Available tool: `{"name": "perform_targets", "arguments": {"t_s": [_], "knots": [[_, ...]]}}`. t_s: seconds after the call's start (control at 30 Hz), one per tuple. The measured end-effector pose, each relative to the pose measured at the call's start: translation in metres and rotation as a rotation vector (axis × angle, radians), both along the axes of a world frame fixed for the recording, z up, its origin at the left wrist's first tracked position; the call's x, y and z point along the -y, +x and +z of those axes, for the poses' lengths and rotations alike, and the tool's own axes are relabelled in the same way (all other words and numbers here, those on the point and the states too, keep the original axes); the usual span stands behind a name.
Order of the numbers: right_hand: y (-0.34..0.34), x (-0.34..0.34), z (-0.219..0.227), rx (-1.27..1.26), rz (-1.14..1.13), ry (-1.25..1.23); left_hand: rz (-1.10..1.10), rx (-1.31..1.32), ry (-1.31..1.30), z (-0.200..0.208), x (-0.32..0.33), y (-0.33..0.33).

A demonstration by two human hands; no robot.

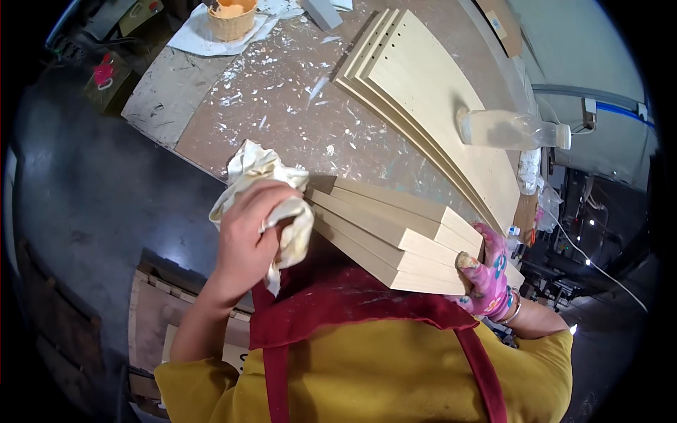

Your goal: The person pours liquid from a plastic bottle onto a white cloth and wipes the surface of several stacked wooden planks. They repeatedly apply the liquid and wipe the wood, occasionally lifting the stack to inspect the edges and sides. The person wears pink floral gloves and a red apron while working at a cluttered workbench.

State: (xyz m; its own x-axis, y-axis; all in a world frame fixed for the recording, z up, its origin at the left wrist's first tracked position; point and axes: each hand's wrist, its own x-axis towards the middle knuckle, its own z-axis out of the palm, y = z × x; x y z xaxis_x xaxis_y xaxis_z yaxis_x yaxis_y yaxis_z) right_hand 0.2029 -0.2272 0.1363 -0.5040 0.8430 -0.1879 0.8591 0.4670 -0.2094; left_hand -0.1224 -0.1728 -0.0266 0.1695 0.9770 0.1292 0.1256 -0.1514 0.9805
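My left hand (245, 229) is bare and closed round a crumpled white rag (259, 163) with yellowish stains. The rag's folds stick out above and below my fingers, beside the left end of a bundle of pale wooden boards (374, 229). The boards lie edge up and side by side, with their right ends staggered. My right hand (490, 271), in a pink flowered glove, grips the right end of the bundle. Its thumb presses on the near end faces, while the other fingers are partly hidden behind the boards.
Beyond the boards, the worktable (282, 116) is spattered with white paint. Curved wooden panels (430, 88) are stacked at the right, with a clear plastic bottle (504, 130) lying across them. A woven cup (231, 22) with orange contents and a grey block (321, 13) stand at the far edge.
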Motion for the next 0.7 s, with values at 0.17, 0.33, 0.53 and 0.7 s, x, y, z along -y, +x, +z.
{"name": "perform_targets", "arguments": {"t_s": [0.17, 0.33, 0.53, 0.7], "knots": [[0.000, 0.000, 0.000, 0.023, 0.012, 0.001, -0.020, 0.027, 0.081, 0.006, 0.004, 0.022], [-0.001, -0.001, 0.002, 0.068, 0.030, -0.006, -0.075, 0.036, 0.148, 0.009, 0.000, 0.037], [0.002, 0.003, 0.001, 0.111, 0.039, -0.008, -0.304, 0.108, 0.076, 0.008, -0.022, 0.023], [0.003, 0.001, 0.004, 0.103, 0.018, -0.052, -0.310, -0.021, 0.215, 0.023, -0.019, 0.020]]}}
